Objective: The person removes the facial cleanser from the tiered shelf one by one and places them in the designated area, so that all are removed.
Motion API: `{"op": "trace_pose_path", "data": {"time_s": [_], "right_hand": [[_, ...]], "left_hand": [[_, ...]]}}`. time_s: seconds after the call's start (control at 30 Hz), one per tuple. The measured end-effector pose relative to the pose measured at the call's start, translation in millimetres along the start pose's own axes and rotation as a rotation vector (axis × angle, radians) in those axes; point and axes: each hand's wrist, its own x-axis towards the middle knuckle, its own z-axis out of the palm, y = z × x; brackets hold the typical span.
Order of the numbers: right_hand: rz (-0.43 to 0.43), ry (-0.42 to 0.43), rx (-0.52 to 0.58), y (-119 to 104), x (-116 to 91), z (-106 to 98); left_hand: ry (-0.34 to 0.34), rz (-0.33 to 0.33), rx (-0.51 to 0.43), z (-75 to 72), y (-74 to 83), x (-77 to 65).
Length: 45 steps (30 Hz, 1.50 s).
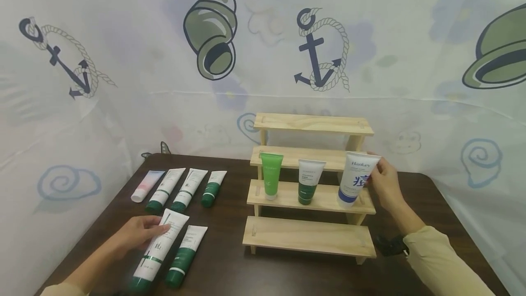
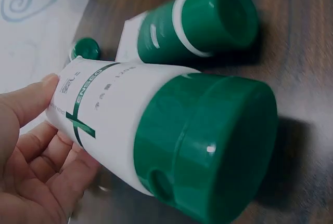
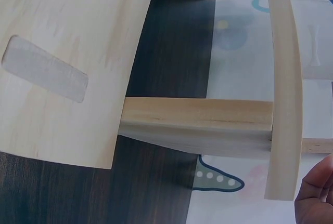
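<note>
My left hand grips a white tube with a green cap between thumb and fingers at the front left; in the left wrist view its big green cap faces the camera. Right beside it lies a green-and-white tube. At the right end of a wooden tiered shelf, my right hand holds the edge of a white tube with a blue band, cap down on the second step from the bottom. A white-and-green tube and a bright green tube stand on that same step.
Farther back on the left of the dark table lie a pink-and-white tube, two white tubes with green caps and a small green-and-white tube. A patterned cloth hangs behind. Wooden boards fill much of the right wrist view.
</note>
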Motion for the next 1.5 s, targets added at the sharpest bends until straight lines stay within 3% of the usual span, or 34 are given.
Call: {"op": "trace_pose_path", "data": {"time_s": [0.53,0.9,1.5], "right_hand": [[0.015,-0.005,0.022,1.9,-0.3,-2.0],[0.005,-0.016,0.014,0.3,-2.2,-1.3],[0.013,-0.031,0.003,-0.5,-0.6,-0.5]], "left_hand": [[0.000,-0.104,-0.030,3.6,-24.7,8.5],[0.010,-0.128,-0.040,4.1,-25.5,16.9],[-0.031,-0.127,-0.048,4.6,-27.0,13.4]]}}
